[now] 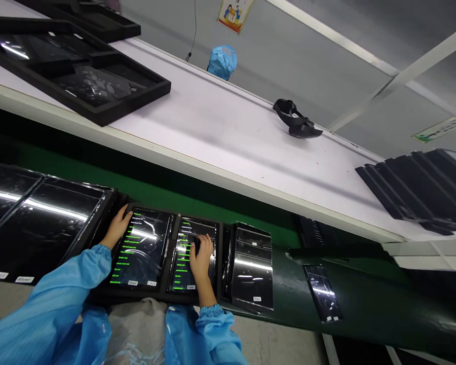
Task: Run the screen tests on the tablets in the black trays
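Note:
Two tablets lie side by side in a black foam tray [169,263], their lit screens listing lines of green and white text. My left hand [116,229] rests at the upper left edge of the left tablet [146,253], fingers stretched along the edge and thumb apart. Over the right tablet [178,276] is my right hand [202,256], its fingers slightly bent and spread, with fingertips at the screen. It covers part of the text. Neither hand appears to grip anything. White labels sit along the tablets' lower edges.
Dark film-covered tablets [53,218] lie to the left, and more tablets [253,268] are stacked right of the tray. A single device [322,294] lies on the green surface [285,289]. The white shelf [220,126] holds foam trays [137,109], a black strapped object [298,121] and dark panels [414,187].

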`<state>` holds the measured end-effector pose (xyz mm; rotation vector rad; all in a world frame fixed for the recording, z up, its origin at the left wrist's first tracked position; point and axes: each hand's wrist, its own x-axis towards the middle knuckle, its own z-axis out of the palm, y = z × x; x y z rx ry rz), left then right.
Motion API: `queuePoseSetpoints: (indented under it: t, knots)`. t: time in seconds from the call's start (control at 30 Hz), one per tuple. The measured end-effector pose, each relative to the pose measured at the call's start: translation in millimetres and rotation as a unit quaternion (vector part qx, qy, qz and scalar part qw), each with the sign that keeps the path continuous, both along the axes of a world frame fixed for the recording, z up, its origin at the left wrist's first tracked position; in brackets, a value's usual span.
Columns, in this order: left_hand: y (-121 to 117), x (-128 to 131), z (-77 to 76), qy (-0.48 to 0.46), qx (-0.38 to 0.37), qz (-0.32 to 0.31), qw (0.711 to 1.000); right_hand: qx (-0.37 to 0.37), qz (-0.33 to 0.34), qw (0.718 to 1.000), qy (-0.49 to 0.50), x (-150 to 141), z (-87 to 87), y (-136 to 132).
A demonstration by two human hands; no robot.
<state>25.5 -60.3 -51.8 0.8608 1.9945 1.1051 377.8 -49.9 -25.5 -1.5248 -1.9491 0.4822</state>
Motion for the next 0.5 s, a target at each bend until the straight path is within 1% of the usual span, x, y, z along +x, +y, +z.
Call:
queuePoseSetpoints:
  t: [0.1,0.17,0.23,0.3,0.33,0.37,0.4,0.43,0.5]
  knots:
    - [0.2,-0.2,0.7,0.004,0.003,-0.001,1.0,-0.031,-0.015,0.999,-0.007,2.0,1.4,-0.1]
    - [2.8,-0.9,2.8,0.008,0.004,-0.001,1.0,-0.05,-0.012,0.999,-0.014,1.9,4.5,4.5]
    - [4.6,-1.0,6.0,0.015,0.006,0.001,1.0,-0.058,-0.003,0.998,-0.015,2.9,10.3,11.9]
    - [-2.3,1.5,8.3,0.028,0.01,0.004,1.0,-0.055,-0.009,0.998,-0.006,9.7,18.5,14.7]
    - [-12.1,4.5,8.1,0.039,0.011,0.009,0.999,-0.053,-0.023,0.998,0.002,16.6,22.8,10.6]
    - [-27.4,8.7,6.3,0.052,0.011,0.014,0.999,-0.056,-0.041,0.997,0.013,26.2,26.2,1.2]
    - [-48.5,14.1,2.6,0.069,0.009,0.02,0.997,-0.062,-0.064,0.996,0.027,38.2,28.3,-14.3]
    - [-74.9,20.2,-3.2,0.082,0.005,0.026,0.996,-0.073,-0.088,0.993,0.041,51.7,28.4,-35.9]
    - [-138.4,32.1,-20.2,0.08,-0.019,0.023,0.996,-0.101,-0.128,0.983,0.082,78.8,21.5,-92.6]
